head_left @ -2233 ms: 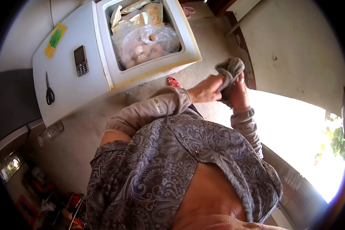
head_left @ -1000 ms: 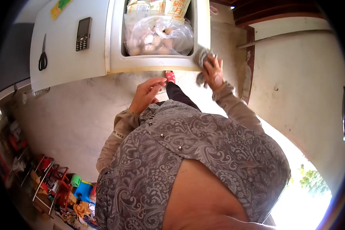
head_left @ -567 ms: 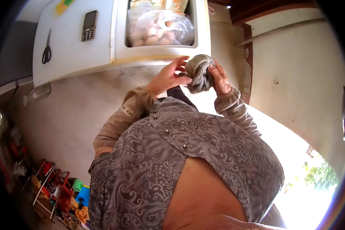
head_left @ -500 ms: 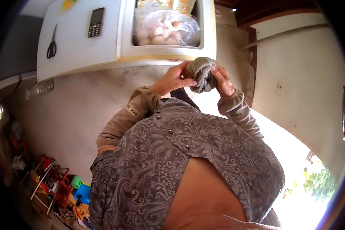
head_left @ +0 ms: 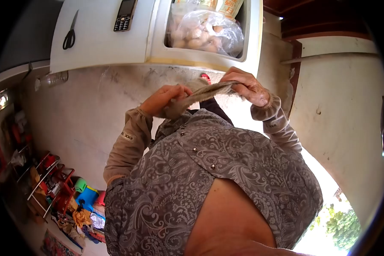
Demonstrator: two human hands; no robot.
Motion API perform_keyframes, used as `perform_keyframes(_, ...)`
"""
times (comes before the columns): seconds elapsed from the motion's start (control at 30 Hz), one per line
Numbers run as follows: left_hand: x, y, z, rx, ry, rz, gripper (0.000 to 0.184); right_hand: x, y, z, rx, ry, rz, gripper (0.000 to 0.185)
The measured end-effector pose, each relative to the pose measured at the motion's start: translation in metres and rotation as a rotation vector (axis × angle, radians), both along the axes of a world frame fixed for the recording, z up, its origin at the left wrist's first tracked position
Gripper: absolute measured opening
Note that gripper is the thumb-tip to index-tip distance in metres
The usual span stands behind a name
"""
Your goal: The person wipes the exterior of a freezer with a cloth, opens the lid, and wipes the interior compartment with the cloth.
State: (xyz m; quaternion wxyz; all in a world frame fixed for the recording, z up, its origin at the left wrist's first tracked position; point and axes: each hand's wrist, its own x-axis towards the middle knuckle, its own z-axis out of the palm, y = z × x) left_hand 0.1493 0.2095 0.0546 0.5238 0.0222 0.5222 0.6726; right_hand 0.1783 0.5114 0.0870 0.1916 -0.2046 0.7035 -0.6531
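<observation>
A grey-brown cloth (head_left: 205,93) is stretched between my two hands in front of my body. My left hand (head_left: 164,99) grips its left end, where the cloth bunches and hangs. Its right end is held by my right hand (head_left: 249,87), fingers closed around it. Just beyond my hands stands an open chest freezer (head_left: 200,64). Inside it lie a clear plastic bag (head_left: 209,34) of round, pale brown items and some printed packages (head_left: 230,6).
On the white surface left of the freezer opening lie black-handled scissors (head_left: 69,39) and a keypad phone (head_left: 124,16). A clear bottle (head_left: 54,79) is below. Lower left are a red rack (head_left: 64,187), a blue container (head_left: 87,198) and piled cloths. A pale panel (head_left: 337,98) stands at right.
The cloth was bundled between my hands and is now drawn out lengthwise. My left hand has moved left and my right hand slightly right. The freezer sits further right in view.
</observation>
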Motion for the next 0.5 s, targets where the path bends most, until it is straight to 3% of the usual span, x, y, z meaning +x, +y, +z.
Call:
perform_keyframes(0.07, -0.002, 0.001, -0.008, -0.058, -0.139, -0.061, 0.030, -0.010, -0.005, -0.008, -0.023, -0.025, 0.039, 0.028)
perform_keyframes(0.13, -0.005, 0.009, 0.001, -0.132, -0.048, -0.250, 0.029, -0.017, -0.014, -0.008, -0.038, -0.031, 0.037, 0.028)
perform_keyframes(0.3, -0.011, 0.019, -0.014, -0.014, 0.089, -0.061, 0.029, -0.037, -0.007, -0.026, -0.130, -0.063, 0.026, 0.030)
perform_keyframes(0.43, -0.027, 0.019, -0.004, -0.176, 0.257, 0.113, 0.027, -0.046, 0.012, -0.031, -0.138, -0.113, 0.002, 0.028)
perform_keyframes(0.5, -0.035, 0.019, 0.002, -0.417, 0.489, -0.023, 0.026, -0.050, 0.020, -0.027, -0.138, -0.139, -0.005, 0.022)
